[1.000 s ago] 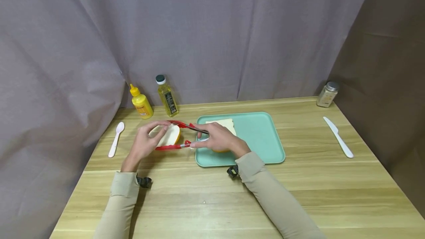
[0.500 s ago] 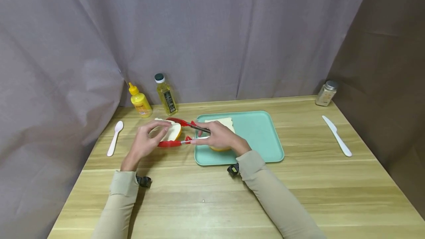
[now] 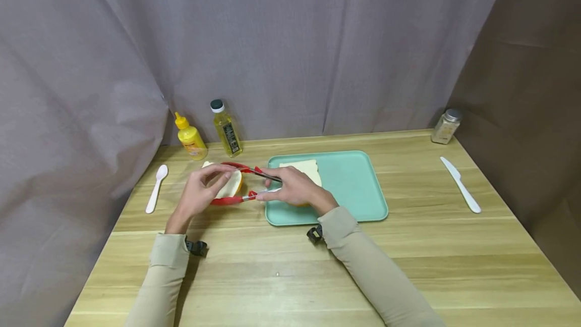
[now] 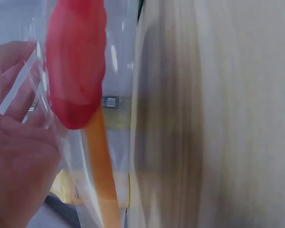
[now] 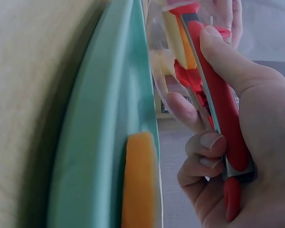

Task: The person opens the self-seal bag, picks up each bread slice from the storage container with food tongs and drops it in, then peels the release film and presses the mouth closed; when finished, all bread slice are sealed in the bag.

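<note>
My right hand [image 3: 297,186] grips a pair of red-tipped tongs [image 5: 223,99] over the left edge of the green tray [image 3: 354,185]. The tongs point left, their two arms spread apart on either side of a bread slice [image 3: 232,184] with an orange crust. Clear plastic bag film [image 4: 115,52] surrounds this slice and the tong tips. My left hand [image 3: 197,193] holds the bag from the left, thumb and fingers curved over the slice. In the left wrist view, one red tong tip [image 4: 76,61] lies beside the orange crust [image 4: 102,166]. Another bread slice [image 3: 309,168] lies on the tray, partly hidden under my right hand.
A yellow squeeze bottle [image 3: 192,141] and an oil bottle [image 3: 228,132] stand at the back left. A white spoon [image 3: 156,189] lies at far left. On the right are a white knife [image 3: 460,185] and a seasoning jar [image 3: 446,126]. A grey curtain [image 3: 290,49] hangs behind the table.
Over the last half second my right hand and the tongs have shifted slightly left, and the bagged slice has moved left too. My left hand stays nearly still.
</note>
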`<state>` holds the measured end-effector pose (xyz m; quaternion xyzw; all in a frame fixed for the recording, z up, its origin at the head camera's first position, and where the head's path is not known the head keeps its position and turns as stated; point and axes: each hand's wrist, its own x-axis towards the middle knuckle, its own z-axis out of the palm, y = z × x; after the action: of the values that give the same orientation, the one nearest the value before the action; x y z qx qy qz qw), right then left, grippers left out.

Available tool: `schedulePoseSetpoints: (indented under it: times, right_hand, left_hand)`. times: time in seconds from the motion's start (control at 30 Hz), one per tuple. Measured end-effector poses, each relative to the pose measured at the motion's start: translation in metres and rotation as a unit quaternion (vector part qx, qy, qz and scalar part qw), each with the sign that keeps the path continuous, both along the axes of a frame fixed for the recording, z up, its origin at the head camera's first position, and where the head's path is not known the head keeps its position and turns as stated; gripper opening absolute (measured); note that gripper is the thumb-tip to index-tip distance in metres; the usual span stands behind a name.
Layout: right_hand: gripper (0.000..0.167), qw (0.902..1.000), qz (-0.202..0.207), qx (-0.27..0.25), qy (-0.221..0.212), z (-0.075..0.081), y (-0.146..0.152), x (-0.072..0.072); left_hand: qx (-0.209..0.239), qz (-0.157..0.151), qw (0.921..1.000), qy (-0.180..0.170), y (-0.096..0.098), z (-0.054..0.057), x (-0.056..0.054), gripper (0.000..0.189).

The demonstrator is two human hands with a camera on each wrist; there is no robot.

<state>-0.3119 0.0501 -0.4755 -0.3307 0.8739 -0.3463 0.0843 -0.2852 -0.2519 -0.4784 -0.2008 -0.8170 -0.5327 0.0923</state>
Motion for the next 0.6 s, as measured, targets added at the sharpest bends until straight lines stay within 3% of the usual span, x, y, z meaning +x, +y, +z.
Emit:
schedulePoseSetpoints:
  times: [0.27, 0.47, 0.6]
  right_hand:
    - [0.09, 0.9991, -0.006, 0.025, 0.034, 0.002, -0.014, 0.005]
    - [0.094, 0.9979, -0.018, 0.03, 0.055, 0.002, -0.022, 0.009]
    - [0.093, 0.9983, -0.016, 0.03, 0.047, 0.001, -0.022, 0.009]
  left_hand:
    - [0.014, -0.005, 0.9999, -0.005, -0.002, 0.003, 0.0, 0.02]
    - [-0.057, 0.006, 0.9978, 0.034, -0.004, 0.002, -0.002, 0.017]
    - [-0.084, 0.004, 0.9958, 0.036, -0.003, 0.002, -0.002, 0.017]
